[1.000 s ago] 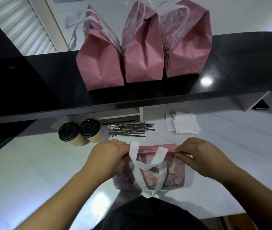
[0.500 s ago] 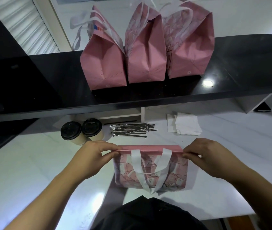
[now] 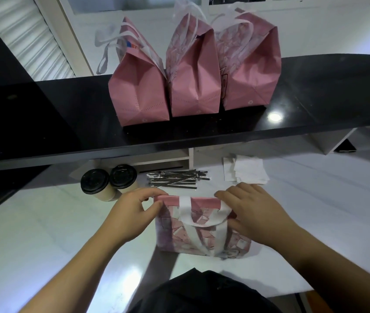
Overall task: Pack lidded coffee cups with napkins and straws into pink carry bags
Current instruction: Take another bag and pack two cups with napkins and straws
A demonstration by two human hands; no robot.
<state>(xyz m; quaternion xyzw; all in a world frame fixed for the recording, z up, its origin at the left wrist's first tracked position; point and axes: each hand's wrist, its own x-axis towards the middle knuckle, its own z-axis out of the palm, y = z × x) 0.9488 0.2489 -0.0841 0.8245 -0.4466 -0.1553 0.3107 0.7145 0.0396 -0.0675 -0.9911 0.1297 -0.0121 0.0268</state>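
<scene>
A flat pink carry bag (image 3: 193,236) with white handles lies on the white counter in front of me. My left hand (image 3: 134,213) pinches its top left corner. My right hand (image 3: 254,213) grips its top right edge, fingers over the rim. Two lidded coffee cups (image 3: 107,182) stand to the left behind the bag. A pile of wrapped straws (image 3: 175,179) lies behind the bag, and white napkins (image 3: 247,170) lie to the right of the straws.
Three upright pink bags (image 3: 193,71) stand in a row on the raised black shelf (image 3: 315,109) behind the counter. A dark phone-like object (image 3: 345,146) lies at the far right. The white counter (image 3: 32,233) spreads to both sides.
My hands have moved closer together along the bag's top edge, the right one sliding inward over the rim. The bag stands a little fuller than before.
</scene>
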